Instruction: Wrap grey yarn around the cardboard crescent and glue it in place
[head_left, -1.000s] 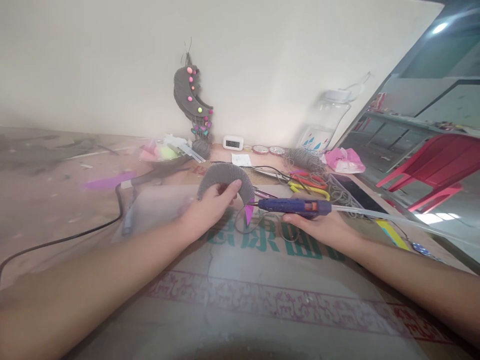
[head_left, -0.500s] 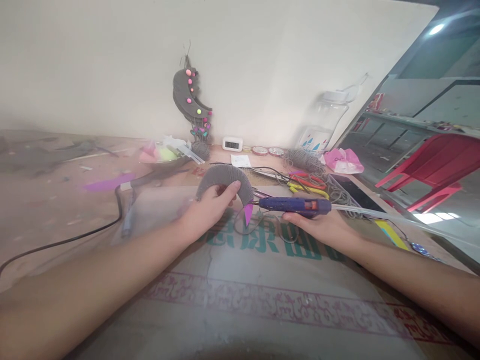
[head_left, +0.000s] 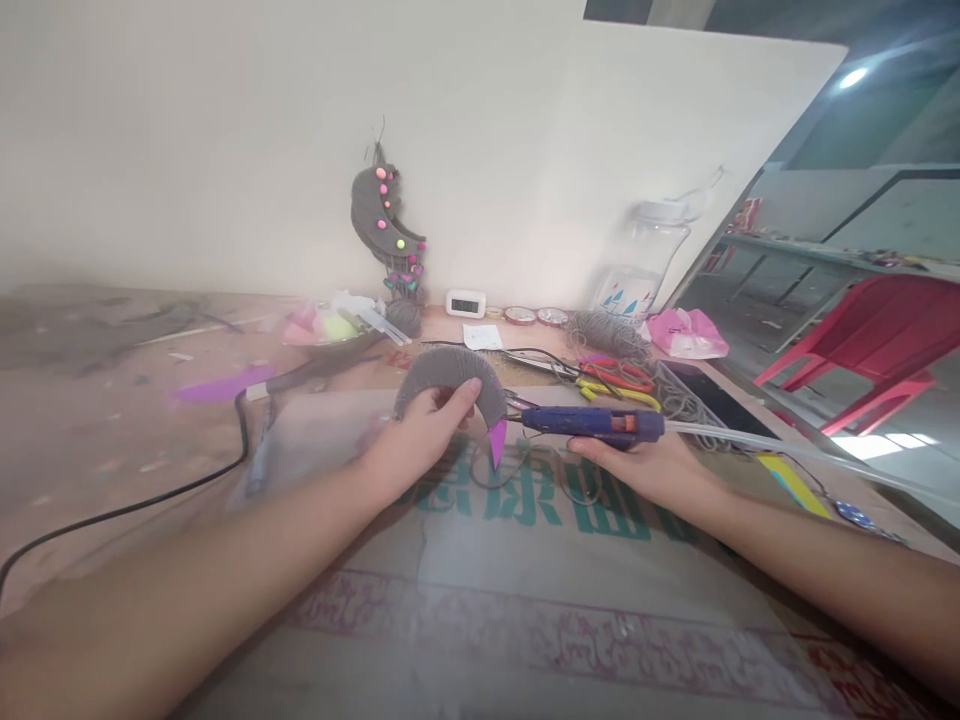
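My left hand [head_left: 416, 440] grips a grey yarn-wrapped crescent [head_left: 450, 375], arch upward, thumb along its inner edge. A pink pointed tip [head_left: 496, 442] shows at the crescent's right end. My right hand [head_left: 645, 468] holds a blue glue gun [head_left: 592, 424] lying sideways, its nozzle touching the crescent's right end beside the pink tip. A clear glue stick [head_left: 750, 438] juts from the gun's back toward the right. Both hands hover over a printed woven sack [head_left: 525, 580] spread on the table.
A finished grey crescent with coloured beads [head_left: 382, 215] leans on the wall. Near it lie a small white clock [head_left: 466, 302], tape rolls, grey yarn [head_left: 607, 330], red and yellow scissors [head_left: 619, 378], a pink bag [head_left: 686, 335] and a clear jar [head_left: 645, 260]. A black cable [head_left: 150, 490] runs left. Red chairs [head_left: 877, 340] stand right.
The view has tilted slightly, shifting everything a little lower in the picture. Both hands keep their grip, with the glue gun nozzle still at the crescent's right end.
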